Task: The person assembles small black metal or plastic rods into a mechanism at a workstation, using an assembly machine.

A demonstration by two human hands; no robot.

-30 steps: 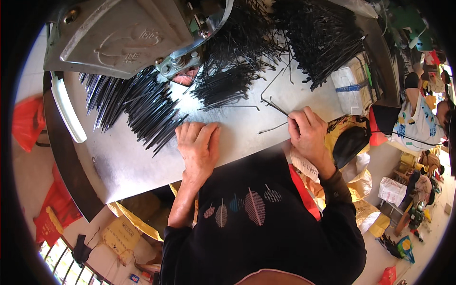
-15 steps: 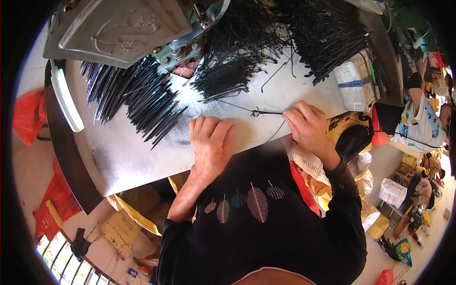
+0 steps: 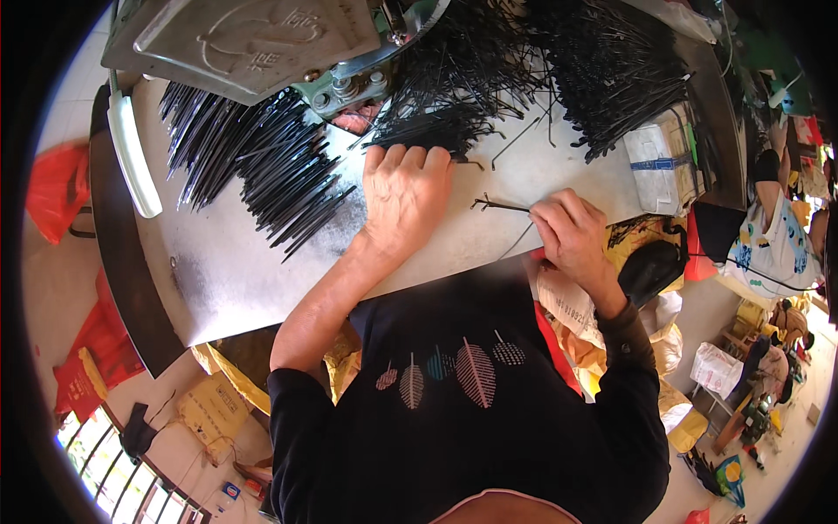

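Note:
My left hand (image 3: 407,194) lies knuckles up over the near edge of the middle pile of thin black rods (image 3: 428,127). Its fingers are curled and closed, and the fingertips are hidden beneath, so what they hold cannot be made out. A short rod end (image 3: 470,164) sticks out just right of it. Near the table's front edge, my right hand (image 3: 572,231) pinches a few thin black rods (image 3: 502,206), whose hooked ends point left over the metal table (image 3: 305,297). A thinner rod slants down below that hand.
A heavy grey machine head (image 3: 244,48) overhangs the table at upper left, beside a white lamp tube (image 3: 133,166). Straight black rods (image 3: 288,175) lie in a bundle below it. Another dark pile (image 3: 611,79) and a white strapped box (image 3: 659,162) stand at right.
My left hand has moved up and away from me, from the bare table to the middle pile. My right hand stays almost in place with its rods. The view has shifted slightly.

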